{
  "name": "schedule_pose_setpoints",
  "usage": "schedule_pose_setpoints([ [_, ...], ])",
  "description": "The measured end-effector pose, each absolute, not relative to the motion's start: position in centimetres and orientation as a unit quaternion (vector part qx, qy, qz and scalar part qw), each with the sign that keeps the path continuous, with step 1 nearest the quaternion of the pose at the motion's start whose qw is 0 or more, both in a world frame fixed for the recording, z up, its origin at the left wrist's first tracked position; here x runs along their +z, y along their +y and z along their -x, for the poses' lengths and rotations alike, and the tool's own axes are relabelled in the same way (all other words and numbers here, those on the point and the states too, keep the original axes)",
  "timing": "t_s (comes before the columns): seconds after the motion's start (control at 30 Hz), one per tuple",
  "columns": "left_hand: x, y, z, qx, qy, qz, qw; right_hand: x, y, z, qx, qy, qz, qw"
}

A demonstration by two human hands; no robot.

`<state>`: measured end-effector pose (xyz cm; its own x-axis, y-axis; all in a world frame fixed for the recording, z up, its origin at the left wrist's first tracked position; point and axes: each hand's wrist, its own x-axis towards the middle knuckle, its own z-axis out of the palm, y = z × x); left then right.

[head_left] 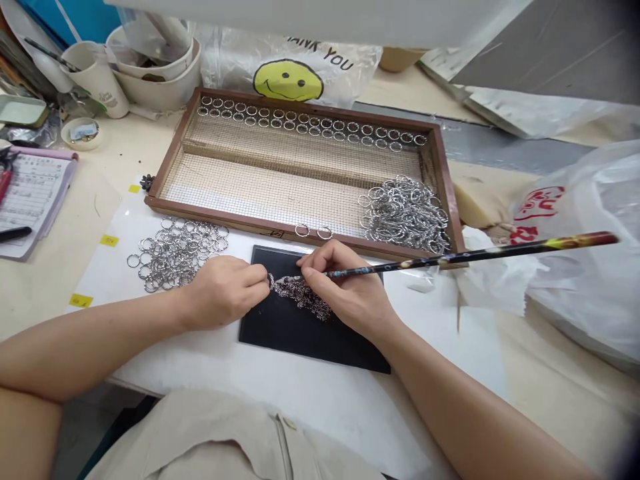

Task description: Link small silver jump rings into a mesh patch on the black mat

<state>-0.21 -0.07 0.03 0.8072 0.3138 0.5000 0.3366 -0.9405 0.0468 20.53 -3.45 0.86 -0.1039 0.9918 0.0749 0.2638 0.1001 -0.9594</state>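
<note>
Two hands work small metal pieces on a black mat.

Right hand (350, 293) grips a long stick (470, 255); left hand (227, 290) pinches the pieces (303, 297) lying mid-mat (280, 327), below a mesh tray (300, 180).

Right hand (350, 293) grips long stick (480, 253), left hand (227, 290) pinches small charms (303, 297) on black mat (295, 330)

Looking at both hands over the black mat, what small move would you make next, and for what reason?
Probably bring the stick's tip onto one small piece in the glittery heap and lift it. The right hand holds the stick like a pen, pointed there, while the left hand pinches something tiny at the heap's edge on the black mat.
</note>
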Motion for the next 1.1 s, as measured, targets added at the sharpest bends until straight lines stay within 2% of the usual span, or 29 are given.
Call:
schedule_pose_setpoints([
  [0.4,0.1,-0.09,0.25,-0.256,-0.167,0.952,0.019,0.99,-3.47,-20.64,0.443,-0.588,0.518,0.435],
  [0.63,0.54,-0.14,0.33,-0.247,-0.146,0.958,0.023,0.77,-3.57,-20.76,0.486,-0.524,0.467,0.521],
  [1.1,0.43,-0.19,0.45,-0.227,-0.141,0.963,0.014,0.98,-3.93,-20.63,0.491,-0.55,0.444,0.509],
])
